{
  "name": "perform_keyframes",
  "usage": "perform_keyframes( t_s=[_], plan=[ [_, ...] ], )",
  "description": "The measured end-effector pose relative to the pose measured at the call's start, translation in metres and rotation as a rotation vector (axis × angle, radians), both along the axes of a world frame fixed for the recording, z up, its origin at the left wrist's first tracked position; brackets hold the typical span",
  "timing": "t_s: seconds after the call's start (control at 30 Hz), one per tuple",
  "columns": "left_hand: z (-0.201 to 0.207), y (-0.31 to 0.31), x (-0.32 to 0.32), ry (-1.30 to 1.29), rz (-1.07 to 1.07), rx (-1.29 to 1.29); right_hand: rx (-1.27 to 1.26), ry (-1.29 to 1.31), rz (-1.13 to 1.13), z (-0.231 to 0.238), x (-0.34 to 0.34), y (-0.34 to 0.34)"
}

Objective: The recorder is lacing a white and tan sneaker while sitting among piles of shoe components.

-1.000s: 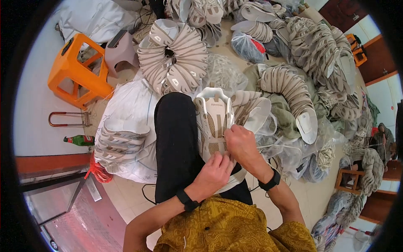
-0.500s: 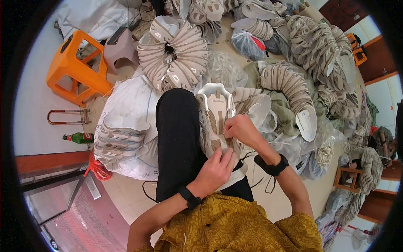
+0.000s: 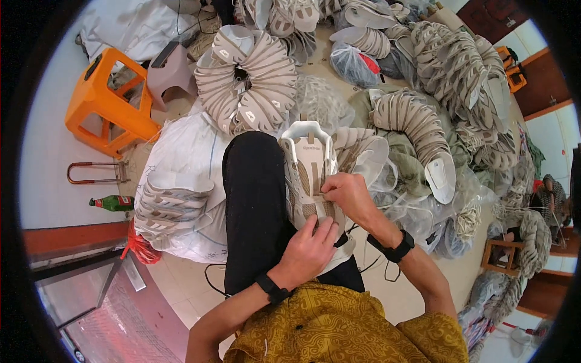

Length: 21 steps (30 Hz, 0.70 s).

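A beige and white shoe upper (image 3: pixel 310 158) lies along my thigh, heel opening away from me and tongue facing up. My left hand (image 3: pixel 307 253) grips its toe end, the fingers bent over the mesh and the thumb out of sight. Beside the tongue, at the right-hand lacing edge, my right hand (image 3: pixel 349 192) is closed in a pinch. Any lace or thread between those fingertips is too small to make out. Just right of this upper is a bunch of similar shoe uppers (image 3: pixel 363 151), partly behind my right hand.
A ring of stacked uppers (image 3: pixel 266 78) lies ahead, with a curved stack (image 3: pixel 417 124) to the right. Another stack (image 3: pixel 172 202) sits on a white sack (image 3: pixel 181 148) at left. An orange stool (image 3: pixel 112 100) and green bottle (image 3: pixel 113 203) are farther left. Another person (image 3: pixel 551 202) is far right.
Both hands stay at the upper with nearly the same hold. My right hand has shifted very slightly downward, and the whole view has moved a little.
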<state>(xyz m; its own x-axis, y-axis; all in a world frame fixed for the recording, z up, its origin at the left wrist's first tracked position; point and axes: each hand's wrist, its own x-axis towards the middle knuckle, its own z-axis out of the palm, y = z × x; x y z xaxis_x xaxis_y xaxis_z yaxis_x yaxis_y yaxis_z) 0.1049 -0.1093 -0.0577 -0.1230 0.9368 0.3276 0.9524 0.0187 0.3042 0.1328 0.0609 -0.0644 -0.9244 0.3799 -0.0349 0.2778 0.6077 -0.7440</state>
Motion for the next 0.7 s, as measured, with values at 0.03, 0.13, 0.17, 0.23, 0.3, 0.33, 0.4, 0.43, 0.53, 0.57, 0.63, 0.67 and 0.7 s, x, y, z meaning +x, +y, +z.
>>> perform_keyframes(
  t_s=[0.03,0.13,0.17,0.23,0.3,0.33,0.4,0.43,0.53,0.57,0.63,0.67,0.7],
  plan=[
    [0.0,0.001,0.0,-0.05,0.002,0.003,0.002,-0.005,-0.001,-0.002,-0.001,0.0],
    [0.001,0.002,0.001,-0.105,0.026,0.007,-0.078,-0.012,-0.003,-0.007,-0.005,0.002],
    [0.001,0.003,0.001,-0.097,0.012,-0.006,-0.039,0.059,0.082,-0.009,-0.008,0.003],
    [0.002,0.003,0.001,-0.085,0.004,-0.013,-0.002,0.133,0.153,-0.011,-0.012,0.007],
    [0.004,0.002,0.001,-0.11,0.028,-0.04,0.145,0.25,0.3,-0.01,-0.014,0.008],
    [0.004,0.001,0.0,-0.16,0.025,-0.023,0.146,0.255,0.295,-0.01,-0.014,0.007],
    [0.005,0.0,-0.001,-0.206,0.032,-0.004,0.299,0.11,0.197,-0.007,-0.011,0.004],
    [0.005,-0.001,-0.001,-0.21,0.039,0.003,0.292,0.153,0.201,-0.006,-0.009,0.002],
    [0.005,-0.003,-0.002,-0.238,0.045,0.011,0.481,0.146,0.177,-0.005,-0.006,-0.006],
    [0.005,-0.003,-0.002,-0.265,0.032,0.015,0.43,0.098,0.101,-0.006,-0.005,-0.008],
    [0.004,-0.004,-0.002,-0.279,0.045,0.026,0.384,0.053,0.03,-0.007,-0.007,-0.011],
    [0.003,-0.004,-0.001,-0.322,0.056,0.036,0.201,0.063,-0.044,-0.008,-0.007,-0.013],
    [0.003,-0.004,-0.001,-0.305,0.049,0.032,0.03,0.082,-0.127,-0.009,-0.008,-0.015]
  ],
)
